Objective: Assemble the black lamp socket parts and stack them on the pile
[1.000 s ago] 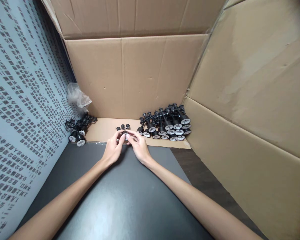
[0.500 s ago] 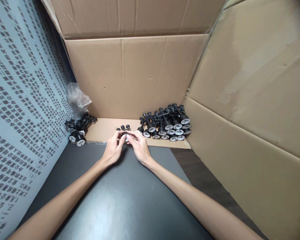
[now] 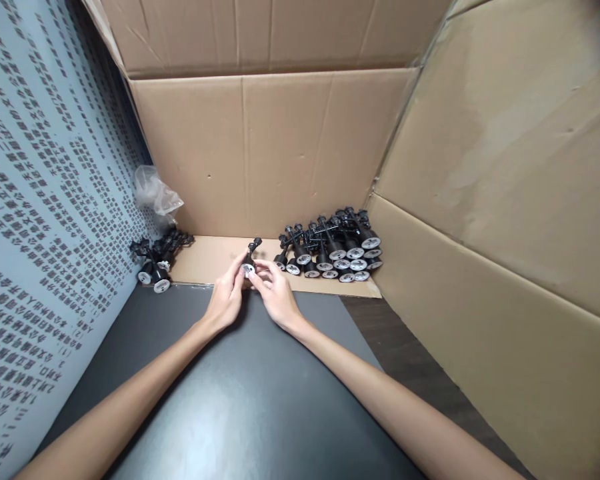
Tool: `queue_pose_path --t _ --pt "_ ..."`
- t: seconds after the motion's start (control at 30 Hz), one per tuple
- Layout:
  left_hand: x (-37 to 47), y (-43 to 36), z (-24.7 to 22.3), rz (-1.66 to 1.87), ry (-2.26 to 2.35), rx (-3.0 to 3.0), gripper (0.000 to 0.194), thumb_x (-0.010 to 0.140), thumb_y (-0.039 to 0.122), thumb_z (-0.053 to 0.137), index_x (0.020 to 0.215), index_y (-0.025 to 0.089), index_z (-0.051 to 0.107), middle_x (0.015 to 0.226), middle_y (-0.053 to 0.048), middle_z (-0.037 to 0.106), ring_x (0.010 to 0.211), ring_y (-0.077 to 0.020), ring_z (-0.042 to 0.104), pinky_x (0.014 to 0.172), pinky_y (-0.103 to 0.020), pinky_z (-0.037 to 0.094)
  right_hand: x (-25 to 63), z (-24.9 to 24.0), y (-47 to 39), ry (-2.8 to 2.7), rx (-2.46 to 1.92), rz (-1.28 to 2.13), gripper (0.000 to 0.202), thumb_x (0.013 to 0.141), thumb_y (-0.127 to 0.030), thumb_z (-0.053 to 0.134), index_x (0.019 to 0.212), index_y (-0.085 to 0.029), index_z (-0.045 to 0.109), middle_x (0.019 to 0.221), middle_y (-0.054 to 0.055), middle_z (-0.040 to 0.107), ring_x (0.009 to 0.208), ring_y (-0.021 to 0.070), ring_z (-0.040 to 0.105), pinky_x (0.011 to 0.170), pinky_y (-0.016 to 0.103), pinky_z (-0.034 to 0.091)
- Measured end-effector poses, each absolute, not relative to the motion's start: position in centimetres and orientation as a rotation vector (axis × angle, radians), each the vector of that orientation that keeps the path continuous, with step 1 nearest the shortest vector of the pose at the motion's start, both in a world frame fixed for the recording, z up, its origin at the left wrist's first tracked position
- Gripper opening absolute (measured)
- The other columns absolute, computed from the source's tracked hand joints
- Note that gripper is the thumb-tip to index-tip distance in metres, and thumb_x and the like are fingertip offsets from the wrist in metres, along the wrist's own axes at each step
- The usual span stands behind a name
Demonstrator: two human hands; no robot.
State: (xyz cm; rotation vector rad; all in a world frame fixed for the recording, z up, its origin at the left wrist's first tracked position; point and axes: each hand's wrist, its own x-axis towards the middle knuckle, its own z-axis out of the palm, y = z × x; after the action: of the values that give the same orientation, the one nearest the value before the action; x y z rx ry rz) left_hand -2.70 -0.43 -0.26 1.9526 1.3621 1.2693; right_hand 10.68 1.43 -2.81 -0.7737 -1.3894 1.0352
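Between my fingertips, near the middle of the cardboard strip, is a small black lamp-post-like piece (image 3: pixel 251 256) with a flared foot and a white round base. The base faces me, and its thin stem leans away, up and slightly right. My left hand (image 3: pixel 225 295) is closed on its left side, with the thumb by the base. My right hand (image 3: pixel 277 296) is closed on it from the right, its thumb against the base's lower edge. Fingers hide part of the foot. To the right of my right hand lies a stacked pile of similar black pieces (image 3: pixel 337 251), white bases towards me.
A smaller heap of such black pieces (image 3: pixel 161 259) lies at the left end of the cardboard strip (image 3: pixel 205 260). Above it is a crumpled clear plastic bag (image 3: pixel 155 192). Cardboard walls (image 3: pixel 290 147) stand behind and right, a printed blue sheet (image 3: pixel 45 200) left. A dark grey mat (image 3: pixel 240 387) lies in front.
The held piece has been turned: several small black heads showed in a row above my fingers, and now the stem with a narrow head shows, the base more in view. My hands stay in place.
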Motion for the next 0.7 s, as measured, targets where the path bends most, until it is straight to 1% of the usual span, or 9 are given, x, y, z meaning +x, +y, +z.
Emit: queue_pose_path --t 0.13,0.23,0.33,0.4,0.5,0.7 --pt "-2.60 -0.65 0.03 1.273 1.347 1.929 0.045 0.098 0.043 0.037 0.134 0.020 0.053 0.124 -0.008 0.067 0.109 -0.0224 0.065 0.098 -0.038 0.049 10.84 -2.57 1.25 -1.367 -0.757 0.974 0.032 0.087 -0.043 0.062 0.112 -0.022 0.063 0.107 0.007 0.057 0.096 0.0187 0.064 0.079 0.032 0.058" --pt "-2.47 -0.80 0.23 1.309 1.315 1.893 0.041 0.096 0.046 0.042 0.124 0.019 0.057 0.122 -0.008 0.067 0.109 -0.0230 0.065 0.094 -0.036 0.051 10.90 -2.38 1.12 -1.361 -0.736 0.965 0.033 0.088 -0.045 0.061 0.111 -0.022 0.066 0.106 0.006 0.054 0.093 0.0171 0.064 0.078 0.030 0.058" --pt "-2.45 -0.78 0.16 1.315 1.292 1.863 0.040 0.095 0.048 0.044 0.119 0.018 0.057 0.120 -0.010 0.067 0.102 -0.0224 0.067 0.086 -0.034 0.054 10.95 -2.24 0.98 -1.370 -0.715 0.969 0.032 0.087 -0.045 0.062 0.109 -0.022 0.067 0.103 0.005 0.053 0.091 0.0161 0.062 0.076 0.028 0.058" --pt "-2.52 -0.69 0.01 1.295 1.297 1.881 0.039 0.095 0.048 0.043 0.118 0.019 0.055 0.117 -0.010 0.068 0.098 -0.0216 0.068 0.084 -0.034 0.054 11.00 -2.19 0.91 -1.378 -0.709 0.970 0.030 0.087 -0.043 0.062 0.108 -0.022 0.067 0.102 0.005 0.052 0.091 0.0158 0.062 0.075 0.028 0.058" --pt "-2.68 -0.59 -0.12 1.248 1.330 1.956 0.037 0.097 0.047 0.039 0.118 0.020 0.053 0.113 -0.008 0.068 0.094 -0.0208 0.068 0.085 -0.035 0.053 11.11 -2.17 0.86 -1.399 -0.710 0.953 0.029 0.088 -0.043 0.062 0.107 -0.022 0.066 0.101 0.005 0.053 0.091 0.0159 0.061 0.077 0.028 0.057" --pt "-2.75 -0.54 -0.06 1.226 1.379 2.024 0.035 0.098 0.045 0.037 0.118 0.020 0.052 0.110 -0.008 0.068 0.095 -0.0215 0.067 0.088 -0.037 0.051 11.15 -2.25 0.88 -1.421 -0.720 0.921 0.029 0.088 -0.044 0.060 0.106 -0.022 0.066 0.101 0.005 0.053 0.091 0.0164 0.061 0.078 0.030 0.057"
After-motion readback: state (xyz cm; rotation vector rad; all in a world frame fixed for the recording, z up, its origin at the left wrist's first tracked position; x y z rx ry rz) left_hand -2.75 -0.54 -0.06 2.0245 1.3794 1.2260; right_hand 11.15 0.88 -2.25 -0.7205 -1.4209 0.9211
